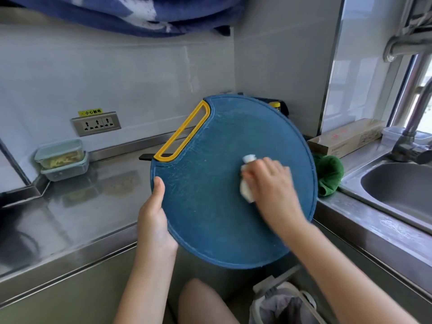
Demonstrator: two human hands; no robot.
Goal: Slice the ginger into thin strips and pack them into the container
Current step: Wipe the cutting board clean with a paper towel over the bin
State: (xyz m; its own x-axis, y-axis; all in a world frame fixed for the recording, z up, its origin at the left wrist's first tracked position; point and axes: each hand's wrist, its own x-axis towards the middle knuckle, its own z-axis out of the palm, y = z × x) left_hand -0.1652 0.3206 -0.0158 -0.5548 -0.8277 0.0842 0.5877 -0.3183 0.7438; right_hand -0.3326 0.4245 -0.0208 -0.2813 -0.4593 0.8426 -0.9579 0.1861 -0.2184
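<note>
Looks down at a kitchen corner, late in the job by the look of things. Shows pale yellow ginger strips (61, 160) already inside a clear rectangular container with a pale green rim (39, 157), apparently lidded. Places it on top of a second similar box (67, 172) at the far left of the brushed stainless steel tabletop (81, 206), against the wall and well apart from both hands. Suggests slicing and packing finished, only clean-up left; no unsliced ginger in sight. Holds, in the left hand (153, 218), a round blue plastic cutting board with a yellow loop handle (222, 218), tilted up off the tabletop above a lined waste bin (285, 305), thumb pressed on the board's face, fingers wrapped behind the rim. Clutches, in the right hand (271, 183), a crumpled white wad (247, 190), paper or cloth, pressed against the board's face near its middle; somewhat blurred. Reveals fine pale knife scratches across the board's matte surface and a raised line around its edge. Behind the board, a black handle (146, 157), probably of a knife, poking out at the left, and a rumpled dark green cloth (329, 174) at the right. Further right, a steel sink basin (397, 190) and a long tan cardboard box (346, 136) on the ledge.
</note>
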